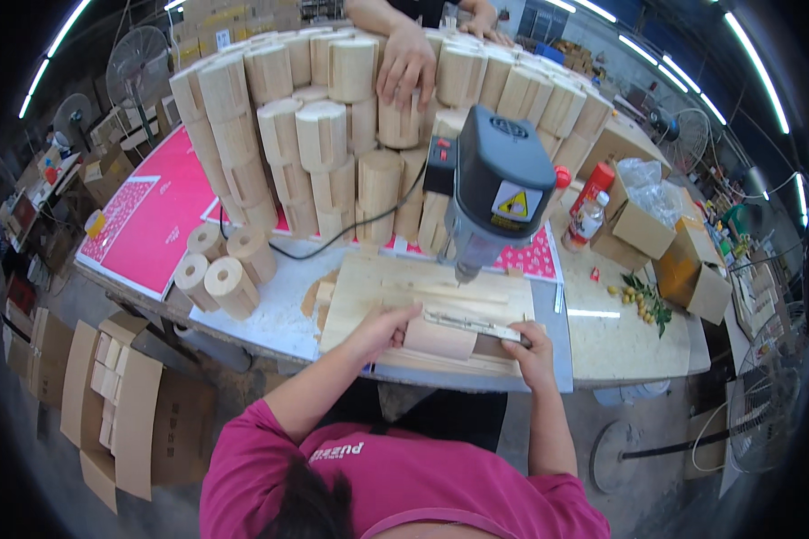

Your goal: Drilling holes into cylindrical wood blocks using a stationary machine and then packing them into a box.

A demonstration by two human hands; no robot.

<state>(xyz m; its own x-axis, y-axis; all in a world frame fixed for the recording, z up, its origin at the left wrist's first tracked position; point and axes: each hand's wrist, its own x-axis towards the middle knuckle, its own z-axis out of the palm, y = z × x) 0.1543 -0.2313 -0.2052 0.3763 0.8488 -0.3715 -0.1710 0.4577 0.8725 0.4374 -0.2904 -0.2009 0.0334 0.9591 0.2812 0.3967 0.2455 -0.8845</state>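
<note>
My left hand (385, 329) is closed on the left end of a pale wooden cylinder (439, 343), which lies on its side on a wooden board (355, 296). Along the top of the cylinder runs a silver metal caliper (467, 323). Its right end is gripped by my right hand (534, 353), fingers wrapped round it. Just beyond my hands stands a dark grey bench drill press (499, 180). The drill chuck (467, 267) hangs above the board, apart from the cylinder.
Stacked wooden cylinders (324, 135) form a wall across the table. Opposite, a person's hand (407, 65) grasps one of them. Several bored cylinders (232, 287) stand at left, beside a black cable (333, 241). Right are a bottle (586, 220) and an open carton (634, 229).
</note>
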